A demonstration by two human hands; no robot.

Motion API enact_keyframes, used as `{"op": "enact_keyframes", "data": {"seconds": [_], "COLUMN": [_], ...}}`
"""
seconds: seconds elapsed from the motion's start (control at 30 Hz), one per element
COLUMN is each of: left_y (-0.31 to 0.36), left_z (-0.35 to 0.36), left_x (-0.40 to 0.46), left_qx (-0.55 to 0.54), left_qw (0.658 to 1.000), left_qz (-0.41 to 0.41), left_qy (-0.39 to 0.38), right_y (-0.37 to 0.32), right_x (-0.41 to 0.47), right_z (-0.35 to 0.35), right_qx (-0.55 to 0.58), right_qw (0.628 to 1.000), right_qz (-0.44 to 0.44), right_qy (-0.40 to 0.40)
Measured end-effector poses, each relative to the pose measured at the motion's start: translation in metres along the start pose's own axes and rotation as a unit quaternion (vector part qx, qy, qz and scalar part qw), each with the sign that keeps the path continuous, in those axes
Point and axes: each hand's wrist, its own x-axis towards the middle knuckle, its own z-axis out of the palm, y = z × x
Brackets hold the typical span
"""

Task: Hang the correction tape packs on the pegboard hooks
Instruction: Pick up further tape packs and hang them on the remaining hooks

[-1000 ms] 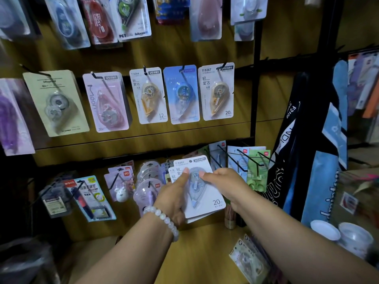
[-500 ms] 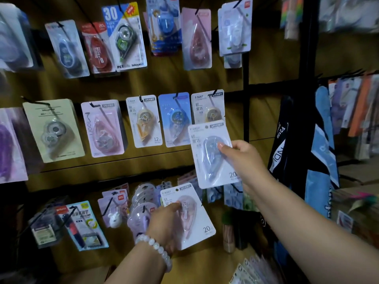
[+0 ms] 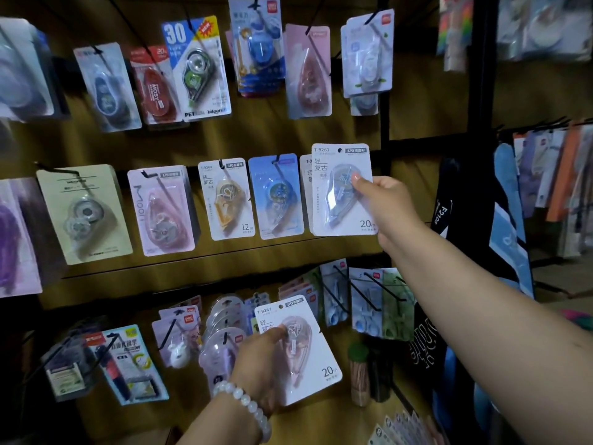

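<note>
My right hand [image 3: 386, 203] pinches a white correction tape pack with a blue dispenser [image 3: 341, 191] and holds it upright against the middle row of the wooden pegboard [image 3: 256, 136], over the rightmost hanging pack [image 3: 305, 194]. The pack's hang hole sits at the hook's height; whether the hook passes through it is unclear. My left hand [image 3: 261, 364], with a bead bracelet on the wrist, grips a second white pack with a pink dispenser [image 3: 301, 348] low in front of the bottom row.
Other packs hang in three rows on black hooks, among them a yellow one [image 3: 226, 199] and a blue one [image 3: 276, 195]. Bare black hooks [image 3: 369, 293] jut out at lower right. A black shelf post [image 3: 383, 75] and hanging bags [image 3: 510, 220] stand to the right.
My right hand has lifted the blue pack up and right, from below the middle row to the rightmost hook. My left hand has kept the pink pack low, nearly still.
</note>
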Motion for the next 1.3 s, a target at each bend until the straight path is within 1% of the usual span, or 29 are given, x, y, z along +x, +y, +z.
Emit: {"op": "enact_keyframes", "data": {"seconds": [0.07,0.17,0.43,0.5,0.63,0.77,0.83,0.9,1.0,1.07,1.13,1.3], "left_y": [0.000,-0.003,-0.006,-0.006,-0.006,-0.007,-0.008,-0.008,-0.008,-0.007,-0.007,-0.006], "left_z": [0.000,0.001,-0.002,-0.004,-0.005,-0.003,-0.002,-0.002,0.000,0.001,0.001,-0.002], "left_x": [-0.003,-0.002,0.008,0.011,0.013,0.010,0.009,0.009,0.010,0.011,0.010,0.006], "left_qx": [-0.004,-0.002,0.013,0.010,0.009,0.011,0.020,0.024,0.037,0.042,0.049,0.128], "left_qw": [1.000,1.000,1.000,1.000,1.000,1.000,1.000,1.000,0.999,0.998,0.997,0.984], "left_qz": [0.007,0.003,-0.017,-0.014,-0.008,-0.009,-0.001,0.011,0.025,0.041,0.057,0.123], "left_qy": [-0.015,-0.011,-0.003,0.003,0.007,0.002,0.001,0.002,0.001,0.002,0.002,0.024], "right_y": [0.004,0.008,0.021,0.026,0.040,0.067,0.086,0.101,0.109,0.111,0.113,0.105], "right_x": [0.003,0.010,0.036,0.037,0.022,-0.016,-0.042,-0.070,-0.101,-0.111,-0.114,-0.109], "right_z": [0.003,0.009,0.028,0.027,0.017,0.005,0.004,0.004,0.003,0.004,0.004,0.003], "right_qx": [0.002,-0.007,-0.089,-0.111,-0.137,-0.143,-0.164,-0.193,-0.216,-0.201,-0.185,-0.180], "right_qw": [1.000,1.000,0.995,0.993,0.988,0.982,0.978,0.964,0.932,0.925,0.929,0.944], "right_qz": [0.001,0.003,0.028,0.030,0.065,0.114,0.132,0.176,0.249,0.262,0.258,0.217], "right_qy": [0.006,0.020,0.039,0.032,0.014,0.038,0.016,-0.047,-0.151,-0.189,-0.189,-0.169]}}
